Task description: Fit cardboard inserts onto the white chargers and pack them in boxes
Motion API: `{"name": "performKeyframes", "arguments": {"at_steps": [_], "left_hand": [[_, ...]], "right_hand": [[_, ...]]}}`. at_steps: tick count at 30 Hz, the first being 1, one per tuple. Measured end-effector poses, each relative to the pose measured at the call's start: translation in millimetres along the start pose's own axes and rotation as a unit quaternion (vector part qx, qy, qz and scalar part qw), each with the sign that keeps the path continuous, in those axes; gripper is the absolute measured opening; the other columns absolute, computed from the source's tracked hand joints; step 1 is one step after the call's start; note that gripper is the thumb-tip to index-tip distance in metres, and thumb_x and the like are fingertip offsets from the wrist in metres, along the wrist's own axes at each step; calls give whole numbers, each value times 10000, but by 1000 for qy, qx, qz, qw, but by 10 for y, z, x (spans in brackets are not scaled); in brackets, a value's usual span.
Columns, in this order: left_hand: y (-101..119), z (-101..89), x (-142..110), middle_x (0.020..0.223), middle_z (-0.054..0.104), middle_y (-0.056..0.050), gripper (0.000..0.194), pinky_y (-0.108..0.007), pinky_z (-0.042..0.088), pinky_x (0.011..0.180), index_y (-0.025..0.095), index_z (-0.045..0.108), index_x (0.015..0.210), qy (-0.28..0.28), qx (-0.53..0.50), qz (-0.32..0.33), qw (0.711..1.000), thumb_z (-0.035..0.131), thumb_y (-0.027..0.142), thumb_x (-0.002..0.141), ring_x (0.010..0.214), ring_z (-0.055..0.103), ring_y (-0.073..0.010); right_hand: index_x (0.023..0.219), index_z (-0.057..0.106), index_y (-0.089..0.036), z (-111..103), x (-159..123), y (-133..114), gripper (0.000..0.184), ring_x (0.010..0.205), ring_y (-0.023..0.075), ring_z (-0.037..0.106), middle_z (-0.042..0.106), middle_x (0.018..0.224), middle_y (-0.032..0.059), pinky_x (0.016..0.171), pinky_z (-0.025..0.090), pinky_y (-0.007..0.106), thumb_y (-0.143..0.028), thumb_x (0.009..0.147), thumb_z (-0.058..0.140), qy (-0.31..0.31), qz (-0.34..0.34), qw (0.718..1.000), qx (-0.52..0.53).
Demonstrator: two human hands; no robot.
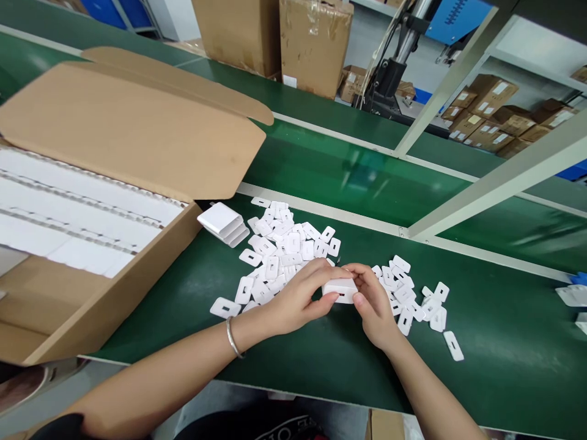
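Observation:
My left hand (300, 293) and my right hand (373, 302) meet over the green table surface (321, 354), both closed on one small white box (340, 289) held between their fingertips. A silver bangle sits on my left wrist. Left of the hands lies a heap of several flat white slotted cards (279, 250). A smaller heap of the same cards (413, 296) lies right of my right hand. A short stack of flat white folded pieces (222, 223) rests beyond the left heap.
A large open cardboard carton (92, 201) with rows of white flats fills the left. A green conveyor belt (367, 177) runs behind a pale metal frame (481, 183). Brown boxes (314, 43) stand at the back, more boxes on shelves at right.

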State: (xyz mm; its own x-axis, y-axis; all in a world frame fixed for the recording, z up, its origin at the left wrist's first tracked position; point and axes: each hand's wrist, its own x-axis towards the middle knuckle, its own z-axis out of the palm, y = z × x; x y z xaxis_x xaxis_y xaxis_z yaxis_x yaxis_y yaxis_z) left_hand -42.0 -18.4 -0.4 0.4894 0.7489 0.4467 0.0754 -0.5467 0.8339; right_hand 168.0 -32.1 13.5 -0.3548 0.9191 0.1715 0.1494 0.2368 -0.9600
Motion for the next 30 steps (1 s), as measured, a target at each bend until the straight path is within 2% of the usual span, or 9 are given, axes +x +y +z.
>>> {"name": "performKeyframes", "arguments": {"at_steps": [5, 11, 16, 20, 26, 30], "left_hand": [[18, 4, -1, 1012, 544, -64, 385, -356, 476, 856, 241, 623, 1362, -11, 24, 3, 1000, 388, 425, 1119, 931, 516, -209], [15, -25, -2, 1109, 591, -94, 531, -393, 481, 915, 250, 612, 1429, -31, -4, -19, 999, 264, 512, 1125, 993, 535, -224], [18, -27, 28, 1054, 634, -84, 512, -383, 479, 889, 256, 688, 1344, -18, -9, -16, 1000, 307, 515, 1120, 946, 543, -222], [14, -9, 38, 1041, 652, -84, 505, -375, 484, 870, 243, 704, 1301, -4, -10, -17, 1000, 328, 523, 1114, 918, 560, -219], [0, -12, 27, 939, 613, -61, 518, -341, 465, 811, 233, 698, 1302, -9, -3, -6, 1000, 315, 527, 1115, 854, 538, -206], [-5, -32, 15, 953, 592, -59, 509, -339, 451, 807, 240, 670, 1325, -12, -3, 6, 1000, 294, 516, 1121, 859, 530, -204]], "right_hand": [[1279, 589, -299, 1, -5, -20, 321, 950, 209, 638, 646, 1099, 49, 828, 558, 348, -516, 1042, 583, 11, 12, 999, -34], [1236, 590, -279, 15, 2, -34, 327, 920, 213, 627, 641, 1057, 51, 803, 556, 357, -532, 1030, 592, 28, 9, 998, -54], [1186, 585, -273, 37, 4, -37, 371, 848, 211, 604, 597, 967, 35, 750, 546, 362, -601, 1013, 576, 36, 14, 998, -59], [1210, 559, -267, 32, -2, -62, 431, 857, 214, 592, 590, 990, 42, 760, 533, 371, -648, 1012, 532, 7, 22, 997, -67], [1184, 526, -278, 18, -10, -105, 333, 774, 188, 595, 631, 937, 15, 664, 495, 328, -543, 1000, 607, -7, 34, 995, -93], [1203, 535, -279, 22, -8, -82, 360, 739, 187, 605, 656, 880, 4, 640, 491, 322, -525, 969, 655, 3, 19, 995, -98]]}}
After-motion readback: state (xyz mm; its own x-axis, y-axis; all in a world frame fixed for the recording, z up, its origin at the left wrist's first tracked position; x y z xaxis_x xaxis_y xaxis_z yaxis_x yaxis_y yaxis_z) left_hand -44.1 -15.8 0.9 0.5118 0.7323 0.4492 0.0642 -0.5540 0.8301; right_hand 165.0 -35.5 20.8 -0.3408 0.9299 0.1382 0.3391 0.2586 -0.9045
